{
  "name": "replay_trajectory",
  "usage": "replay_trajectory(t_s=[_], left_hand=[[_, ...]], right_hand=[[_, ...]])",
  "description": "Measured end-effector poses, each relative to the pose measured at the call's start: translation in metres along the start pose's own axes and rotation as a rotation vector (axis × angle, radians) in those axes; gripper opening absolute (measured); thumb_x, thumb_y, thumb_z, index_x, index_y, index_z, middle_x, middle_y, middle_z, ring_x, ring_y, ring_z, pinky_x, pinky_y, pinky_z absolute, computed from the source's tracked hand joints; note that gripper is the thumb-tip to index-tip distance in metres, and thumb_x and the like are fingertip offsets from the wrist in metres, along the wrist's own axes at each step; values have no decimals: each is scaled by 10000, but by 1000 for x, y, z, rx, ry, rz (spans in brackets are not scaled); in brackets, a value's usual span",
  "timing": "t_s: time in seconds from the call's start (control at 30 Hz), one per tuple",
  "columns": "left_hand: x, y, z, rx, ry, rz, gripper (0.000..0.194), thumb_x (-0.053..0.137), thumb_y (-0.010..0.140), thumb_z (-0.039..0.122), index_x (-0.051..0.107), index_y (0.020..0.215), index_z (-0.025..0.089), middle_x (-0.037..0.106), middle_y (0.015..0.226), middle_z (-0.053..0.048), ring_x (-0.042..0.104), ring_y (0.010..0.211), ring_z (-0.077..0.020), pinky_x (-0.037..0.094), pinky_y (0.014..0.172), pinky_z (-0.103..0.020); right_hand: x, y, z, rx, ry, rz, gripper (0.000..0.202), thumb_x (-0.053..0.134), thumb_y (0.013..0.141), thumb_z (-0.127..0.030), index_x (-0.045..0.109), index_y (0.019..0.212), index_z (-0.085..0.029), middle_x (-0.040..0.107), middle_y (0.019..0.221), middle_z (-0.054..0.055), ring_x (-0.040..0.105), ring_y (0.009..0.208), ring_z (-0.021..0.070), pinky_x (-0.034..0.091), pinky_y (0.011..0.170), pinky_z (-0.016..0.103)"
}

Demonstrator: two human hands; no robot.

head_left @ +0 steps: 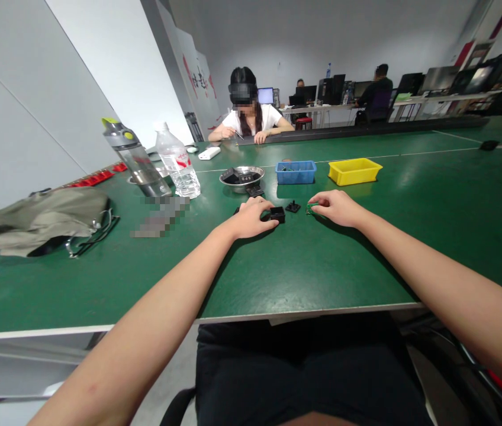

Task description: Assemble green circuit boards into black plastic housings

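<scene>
Near the middle of the green table [260, 272], my left hand [253, 219] has its thumb and fingers closed round a small black box-shaped part [277, 214]. My right hand [337, 208] pinches a small green circuit board [310, 208] just above or at the tabletop; the exact contact is too small to tell. Between the two hands lies a small black part [293, 206] with a raised middle. Behind my left hand, more black pieces [254, 191] rest beside a round metal bowl [241, 177], which holds black parts.
A blue bin [296, 172] with small items and a yellow bin [354, 171] stand beyond my hands. Left are a water bottle [178, 163], a grey tumbler [138, 160], a cloth bag [47, 219] and glasses [93, 234]. Across the table sits a person [251, 112].
</scene>
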State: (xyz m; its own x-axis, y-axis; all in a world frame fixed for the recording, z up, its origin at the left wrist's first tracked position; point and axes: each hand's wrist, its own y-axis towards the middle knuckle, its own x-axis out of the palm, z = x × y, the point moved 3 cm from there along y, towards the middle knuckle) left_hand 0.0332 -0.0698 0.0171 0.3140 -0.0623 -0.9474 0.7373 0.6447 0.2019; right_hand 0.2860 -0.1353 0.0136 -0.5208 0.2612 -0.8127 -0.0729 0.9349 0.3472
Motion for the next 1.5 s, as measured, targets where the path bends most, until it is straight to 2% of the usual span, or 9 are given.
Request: replay_trajectory(t_s=[0.3, 0.5, 0.67, 0.8, 0.97, 1.1, 1.23, 1.37, 1.5], left_hand=[[1, 5, -10, 2, -23, 47, 379, 656, 860, 450, 669, 1129, 184, 666, 1156, -113, 594, 1110, -313, 472, 1040, -488], [-5, 2, -4, -12, -46, 139, 407, 681, 860, 395, 635, 1209, 189, 673, 1196, -116, 601, 1134, -312, 465, 1041, -498], [-10, 6, 13, 10, -77, 261, 420, 612, 946, 402, 581, 1306, 188, 682, 1230, -106, 602, 1176, -281, 448, 1054, -448], [-8, 12, 18, 33, -89, 257, 310, 502, 1015, 434, 666, 1128, 196, 730, 1123, -80, 635, 1083, -257, 463, 989, -405], [-12, 9, 12, 47, -64, 266, 362, 490, 1005, 487, 646, 883, 185, 708, 961, -81, 619, 987, -262, 465, 904, -391], [-16, 4, 11, 70, -72, 283, 303, 568, 960, 477, 642, 935, 184, 707, 992, -75, 623, 973, -254, 474, 905, -384], [-17, 2, 14, 94, -81, 282, 305, 580, 958, 476, 662, 993, 185, 717, 1014, -72, 633, 978, -251, 486, 935, -392], [-16, 1, 13, 114, -78, 254, 317, 582, 961, 462, 676, 1097, 191, 721, 1051, -77, 631, 1010, -263, 490, 934, -401], [-13, 2, 11, 139, -76, 216, 362, 582, 962, 447, 681, 1196, 188, 710, 1077, -87, 626, 1041, -274, 482, 965, -421]], right_hand=[[-1, -1, -3, -22, 51, 28, 117, 671, 815, -255, 762, 781, -190, 672, 626, -12, 564, 592, 147, 406, 631, 275], [2, 0, -10, -54, 98, 132, 94, 654, 843, -247, 712, 797, -189, 698, 669, 7, 624, 627, 171, 435, 639, 278], [14, 6, -30, -145, 129, 255, 115, 559, 942, -240, 662, 912, -200, 740, 800, 40, 682, 710, 184, 491, 714, 287], [30, 15, -52, -270, 91, 306, 104, 557, 930, -184, 629, 863, -219, 731, 898, 76, 674, 855, 220, 503, 822, 322], [42, 21, -67, -403, 54, 275, 159, 513, 966, -184, 626, 861, -221, 714, 1021, 117, 659, 1002, 252, 494, 907, 353], [40, 17, -68, -434, 48, 249, 172, 523, 980, -209, 624, 841, -222, 712, 1049, 119, 667, 988, 242, 495, 900, 345], [35, 15, -65, -403, 86, 236, 30, 616, 920, -211, 642, 927, -223, 719, 1023, 99, 675, 967, 237, 517, 851, 331], [31, 15, -57, -303, 164, 218, 422, 746, 828, -254, 614, 1225, -193, 738, 1010, 69, 683, 804, 198, 527, 732, 302], [25, 12, -47, -228, 220, 126, 372, 786, 796, -302, 704, 1138, -183, 732, 770, 0, 655, 650, 165, 496, 674, 278]])
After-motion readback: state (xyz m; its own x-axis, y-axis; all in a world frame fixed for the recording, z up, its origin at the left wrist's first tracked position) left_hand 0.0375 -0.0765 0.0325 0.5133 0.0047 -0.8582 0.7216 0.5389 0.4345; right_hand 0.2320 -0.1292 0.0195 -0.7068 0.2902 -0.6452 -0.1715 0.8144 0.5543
